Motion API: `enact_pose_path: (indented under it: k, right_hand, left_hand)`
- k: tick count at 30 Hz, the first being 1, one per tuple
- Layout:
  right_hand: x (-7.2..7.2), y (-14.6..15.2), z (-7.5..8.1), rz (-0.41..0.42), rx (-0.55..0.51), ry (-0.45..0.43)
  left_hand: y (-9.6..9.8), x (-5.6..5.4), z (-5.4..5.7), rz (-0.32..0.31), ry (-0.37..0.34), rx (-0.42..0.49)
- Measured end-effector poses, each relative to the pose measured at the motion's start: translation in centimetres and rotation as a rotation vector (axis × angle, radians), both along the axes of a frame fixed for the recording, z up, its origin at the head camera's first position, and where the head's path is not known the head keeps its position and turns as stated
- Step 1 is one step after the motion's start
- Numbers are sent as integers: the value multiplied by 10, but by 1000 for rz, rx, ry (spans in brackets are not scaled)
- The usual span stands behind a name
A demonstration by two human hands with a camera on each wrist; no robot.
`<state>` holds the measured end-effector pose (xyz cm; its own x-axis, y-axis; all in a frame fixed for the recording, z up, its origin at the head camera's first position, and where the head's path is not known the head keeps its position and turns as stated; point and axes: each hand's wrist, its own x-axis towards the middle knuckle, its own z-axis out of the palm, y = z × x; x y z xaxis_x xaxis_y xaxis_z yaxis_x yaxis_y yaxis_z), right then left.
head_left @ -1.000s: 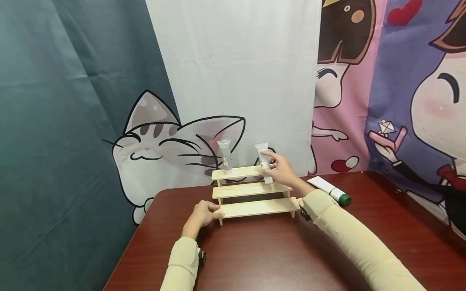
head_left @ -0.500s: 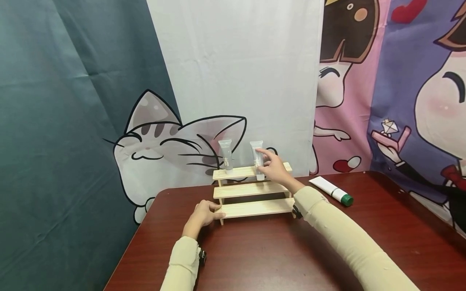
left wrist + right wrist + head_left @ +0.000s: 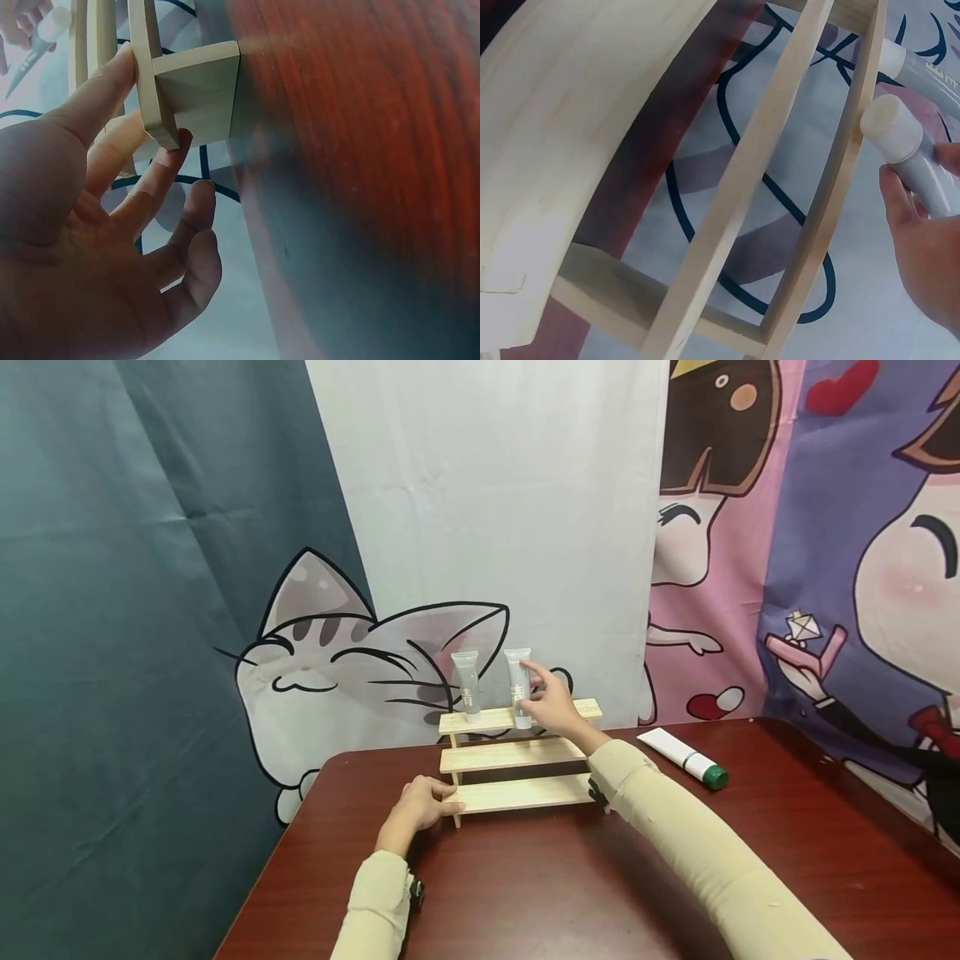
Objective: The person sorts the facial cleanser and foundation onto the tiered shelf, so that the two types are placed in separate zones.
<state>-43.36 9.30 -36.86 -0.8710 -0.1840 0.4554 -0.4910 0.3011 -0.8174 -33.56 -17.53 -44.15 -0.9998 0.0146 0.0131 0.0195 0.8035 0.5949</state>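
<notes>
A three-step wooden rack (image 3: 517, 795) stands on the table. My left hand (image 3: 416, 803) pinches the left end of its lowest step, thumb and fingers on either side of the board (image 3: 154, 112) in the left wrist view. With thumb and fingers, my right hand (image 3: 557, 702) grips a clear squeeze tube (image 3: 518, 675), upright with its cap down, at the front edge of the top step. To the left of it, a matching clear tube (image 3: 466, 681) stands cap down on the top step. In the right wrist view the held tube's white cap (image 3: 891, 127) overlaps the top board's edge.
A white tube with a green cap (image 3: 678, 755) lies on the dark red table (image 3: 525, 893), to the right of the rack. Behind the table hangs a printed cloth (image 3: 495, 527) with a cartoon cat, close to the rack's back.
My right hand has carried the clear tube leftward along the top step, closer to the standing tube, and the tube has become more upright. My left hand has stayed on the rack.
</notes>
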Motion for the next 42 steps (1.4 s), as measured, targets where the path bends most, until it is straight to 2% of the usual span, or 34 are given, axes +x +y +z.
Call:
enact_pose_path:
  k: [9,17,25,30,35,42]
  right_hand:
    - [-4,-9,3,23,-26,49]
    - [-8,-18,-3,8,-45,55]
    - [-15,-22,-11,-11,-79,117]
    - [-17,-24,-13,-1,-88,165]
    - [-18,-25,-17,4,-65,197]
    - [-20,-23,-19,-3,-77,188]
  left_hand:
    - [-1,0,0,-2,5,9]
    - [0,-1,-2,7,0,-12]
    - [1,-2,-3,-1,-10,-23]
    - [0,-1,0,-3,-6,-31]
    - [-1,0,-1,10,-22,-31]
    - [-2,0,0,-1,-8,-22]
